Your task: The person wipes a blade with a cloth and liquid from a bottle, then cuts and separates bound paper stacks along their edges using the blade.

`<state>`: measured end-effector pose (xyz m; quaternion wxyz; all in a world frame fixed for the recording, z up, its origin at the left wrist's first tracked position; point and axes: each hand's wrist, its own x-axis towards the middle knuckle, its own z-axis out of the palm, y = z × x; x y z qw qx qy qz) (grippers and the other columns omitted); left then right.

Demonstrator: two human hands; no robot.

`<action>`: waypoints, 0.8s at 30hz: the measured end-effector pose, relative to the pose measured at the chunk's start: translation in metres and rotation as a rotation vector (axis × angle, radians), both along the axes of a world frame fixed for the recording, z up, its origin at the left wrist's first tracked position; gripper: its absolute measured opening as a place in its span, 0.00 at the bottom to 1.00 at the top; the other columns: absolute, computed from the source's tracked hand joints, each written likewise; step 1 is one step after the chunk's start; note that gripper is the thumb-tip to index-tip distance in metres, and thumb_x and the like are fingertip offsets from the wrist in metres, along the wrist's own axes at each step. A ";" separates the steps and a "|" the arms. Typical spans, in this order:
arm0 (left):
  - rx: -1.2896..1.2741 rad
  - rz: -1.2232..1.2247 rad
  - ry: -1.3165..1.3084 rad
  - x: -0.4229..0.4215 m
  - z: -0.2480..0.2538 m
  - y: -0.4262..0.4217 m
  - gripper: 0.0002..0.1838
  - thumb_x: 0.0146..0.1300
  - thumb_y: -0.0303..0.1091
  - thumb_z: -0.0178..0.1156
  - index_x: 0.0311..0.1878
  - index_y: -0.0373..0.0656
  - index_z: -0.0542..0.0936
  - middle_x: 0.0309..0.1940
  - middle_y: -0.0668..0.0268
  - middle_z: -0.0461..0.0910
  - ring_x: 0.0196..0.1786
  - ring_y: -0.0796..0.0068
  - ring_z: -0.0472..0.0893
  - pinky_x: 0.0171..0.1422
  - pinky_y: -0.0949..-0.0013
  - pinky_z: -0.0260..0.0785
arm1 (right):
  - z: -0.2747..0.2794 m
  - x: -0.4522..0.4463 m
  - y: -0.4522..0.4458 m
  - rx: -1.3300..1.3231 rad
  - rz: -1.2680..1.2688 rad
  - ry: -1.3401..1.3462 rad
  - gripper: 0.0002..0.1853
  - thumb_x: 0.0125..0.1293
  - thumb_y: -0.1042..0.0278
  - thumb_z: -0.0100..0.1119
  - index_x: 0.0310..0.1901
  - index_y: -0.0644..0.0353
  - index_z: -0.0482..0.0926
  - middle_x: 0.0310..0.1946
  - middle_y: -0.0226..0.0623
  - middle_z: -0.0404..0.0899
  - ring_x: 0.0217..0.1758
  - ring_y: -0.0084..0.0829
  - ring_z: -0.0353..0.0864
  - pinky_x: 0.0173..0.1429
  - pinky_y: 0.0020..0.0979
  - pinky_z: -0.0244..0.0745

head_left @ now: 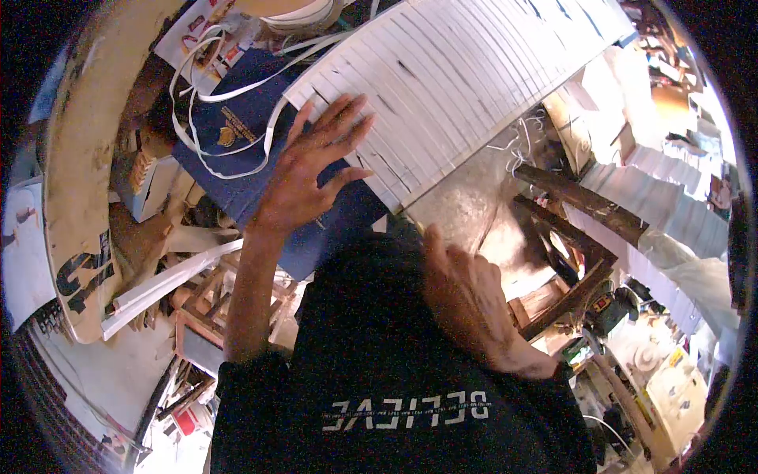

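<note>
A long block of many white strips or stacked sheet edges (450, 87) lies slantwise at the top centre, with dark gaps between some of them. My left hand (316, 162) is at its left end, fingers spread, fingertips over the near corner; contact is hard to judge. Beneath that hand and the block is a dark blue sheet (229, 130) with small gold print. White straps (187, 130) loop across the blue sheet. My right hand (474, 304) hovers in front of my black shirt, below the block's lower corner, slightly blurred, with thumb apart and no object visible in it.
Wooden frames (564, 308) stand low on the right, beside stacked papers (655, 186). A curved tan board (79, 182) runs down the far left. White lengths (170, 288) and a grey box (154, 189) are left of my arm. Thin white strings (525, 138) hang by the block.
</note>
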<state>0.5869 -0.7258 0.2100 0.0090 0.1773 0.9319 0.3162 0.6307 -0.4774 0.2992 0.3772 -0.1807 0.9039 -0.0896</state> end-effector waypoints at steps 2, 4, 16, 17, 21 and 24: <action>0.002 -0.016 -0.020 0.003 0.003 0.000 0.35 0.65 0.41 0.66 0.75 0.51 0.71 0.79 0.65 0.64 0.82 0.66 0.59 0.87 0.51 0.36 | -0.008 0.014 0.029 0.091 -0.084 -0.121 0.13 0.75 0.65 0.47 0.49 0.67 0.76 0.32 0.55 0.85 0.34 0.53 0.88 0.36 0.50 0.84; -0.014 -0.017 0.022 -0.003 0.011 -0.001 0.34 0.65 0.39 0.66 0.75 0.51 0.71 0.79 0.64 0.64 0.82 0.65 0.59 0.87 0.51 0.35 | -0.041 0.028 0.084 0.138 -0.083 -0.046 0.13 0.75 0.63 0.49 0.45 0.65 0.79 0.30 0.54 0.85 0.34 0.54 0.88 0.37 0.50 0.84; 0.376 -0.245 0.396 0.031 0.251 0.083 0.16 0.68 0.39 0.63 0.56 0.43 0.82 0.53 0.60 0.84 0.59 0.65 0.81 0.64 0.61 0.71 | -0.205 0.065 0.319 0.055 -0.663 0.032 0.10 0.68 0.63 0.58 0.42 0.59 0.83 0.31 0.46 0.85 0.35 0.49 0.86 0.36 0.49 0.79; 0.319 -0.366 0.471 0.053 0.263 0.086 0.14 0.69 0.38 0.62 0.53 0.43 0.83 0.51 0.61 0.85 0.55 0.65 0.82 0.60 0.62 0.73 | -0.210 0.063 0.326 0.049 -0.681 0.026 0.10 0.68 0.63 0.58 0.43 0.59 0.83 0.31 0.46 0.85 0.35 0.49 0.86 0.36 0.49 0.79; 0.288 -0.358 0.758 0.049 0.293 0.133 0.10 0.71 0.33 0.60 0.44 0.41 0.88 0.42 0.64 0.89 0.45 0.70 0.88 0.51 0.69 0.82 | -0.221 0.038 0.348 0.006 -0.702 0.047 0.11 0.69 0.62 0.59 0.44 0.59 0.83 0.31 0.45 0.84 0.35 0.48 0.86 0.37 0.48 0.78; 0.447 -0.202 0.854 0.009 0.306 0.175 0.08 0.69 0.29 0.63 0.46 0.41 0.89 0.41 0.65 0.90 0.46 0.74 0.88 0.48 0.77 0.83 | -0.226 0.002 0.361 -0.051 -0.687 0.114 0.11 0.69 0.61 0.59 0.45 0.59 0.83 0.31 0.44 0.84 0.36 0.47 0.86 0.38 0.47 0.78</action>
